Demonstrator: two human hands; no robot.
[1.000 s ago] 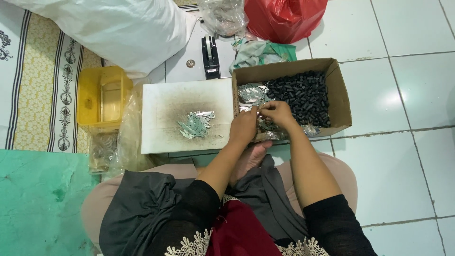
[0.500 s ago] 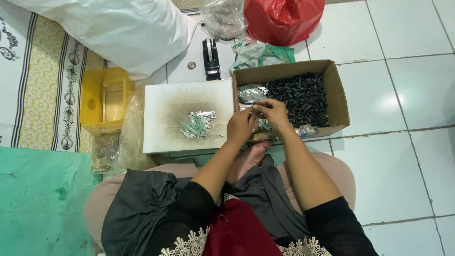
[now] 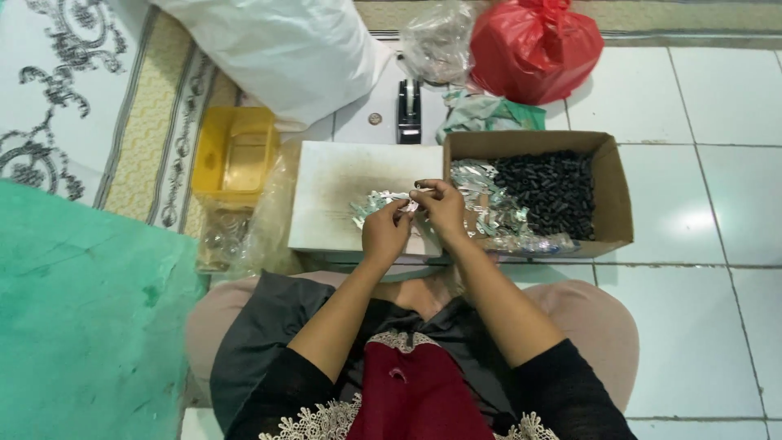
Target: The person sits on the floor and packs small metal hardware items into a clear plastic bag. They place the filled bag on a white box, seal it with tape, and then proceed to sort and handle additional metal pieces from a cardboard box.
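Hands shifted from cardboard box (image 3: 607, 175) edge to white board's (image 3: 342, 175) right edge | left hand (image 3: 384, 232) and right hand (image 3: 444, 210) pinch small shiny packet (image 3: 405, 198) | silvery pile (image 3: 368, 209) beside.

I sit on a white tiled floor (image 3: 717, 326). On it before me lie a white board (image 3: 342, 183) and a cardboard box (image 3: 615, 204). Beyond them lie a tape dispenser (image 3: 409, 114), a red bag (image 3: 533, 49) and a yellow tub (image 3: 236, 155). A green mat (image 3: 73, 326) covers the floor's left edge.
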